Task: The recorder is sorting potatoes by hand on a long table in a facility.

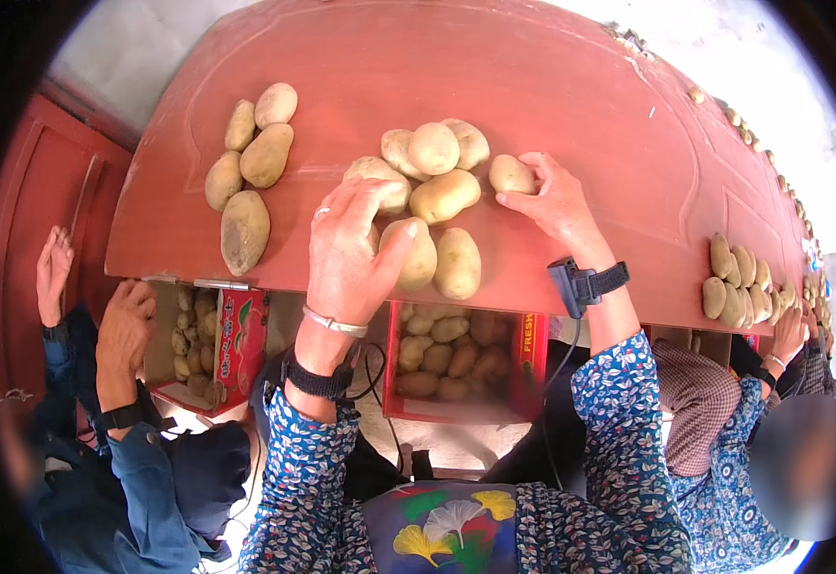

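Note:
Before me on the red wooden table (533, 72) lies a loose group of several potatoes (445, 196). My left hand (352, 240), with a ring and a bracelet, reaches over the left side of the group; its fingers rest at one potato (382, 179) and its thumb lies on another (412, 255). How firmly it grips either one is not clear. At the right of the group, my right hand (554, 197) holds a single potato (512, 174) between thumb and fingers, on or just above the tabletop.
A red cardboard box (461, 410) of potatoes stands below the table edge, another box (242, 351) to its left. Several potatoes (244, 233) lie at the table's left, more (734, 298) at the right. Co-workers sit on both sides; one's hand (127, 326) is near the left box.

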Tool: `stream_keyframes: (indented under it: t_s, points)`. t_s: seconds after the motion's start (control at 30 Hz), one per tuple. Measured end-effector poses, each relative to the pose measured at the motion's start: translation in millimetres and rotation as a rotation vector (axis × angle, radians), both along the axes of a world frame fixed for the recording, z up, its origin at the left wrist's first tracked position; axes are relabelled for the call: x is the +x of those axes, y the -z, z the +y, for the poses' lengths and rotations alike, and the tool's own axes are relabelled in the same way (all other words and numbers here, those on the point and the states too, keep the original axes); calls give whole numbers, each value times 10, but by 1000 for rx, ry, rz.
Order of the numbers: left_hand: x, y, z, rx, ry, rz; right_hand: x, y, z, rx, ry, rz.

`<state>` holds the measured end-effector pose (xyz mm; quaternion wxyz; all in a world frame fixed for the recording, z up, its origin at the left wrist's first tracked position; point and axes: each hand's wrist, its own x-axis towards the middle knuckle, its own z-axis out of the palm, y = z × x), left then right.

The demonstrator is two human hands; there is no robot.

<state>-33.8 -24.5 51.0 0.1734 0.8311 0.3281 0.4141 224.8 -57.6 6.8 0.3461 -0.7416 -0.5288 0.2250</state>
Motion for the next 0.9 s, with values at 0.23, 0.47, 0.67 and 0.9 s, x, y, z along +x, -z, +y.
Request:
stream_keyframes:
  t_s: [0.23, 0.47, 0.67, 0.9]
  points:
    - [-49, -21, 3, -9, -28, 19, 2, 9, 98, 187, 195, 83]
    - [-62, -15, 17, -18, -17, 17, 39, 145, 212, 188, 107, 61]
    - [-101, -8, -7, -39, -19, 17, 14, 91, 216, 151, 141, 92]
    - [-93, 48, 2, -40, -6, 40, 8, 173, 207, 194, 132, 55]
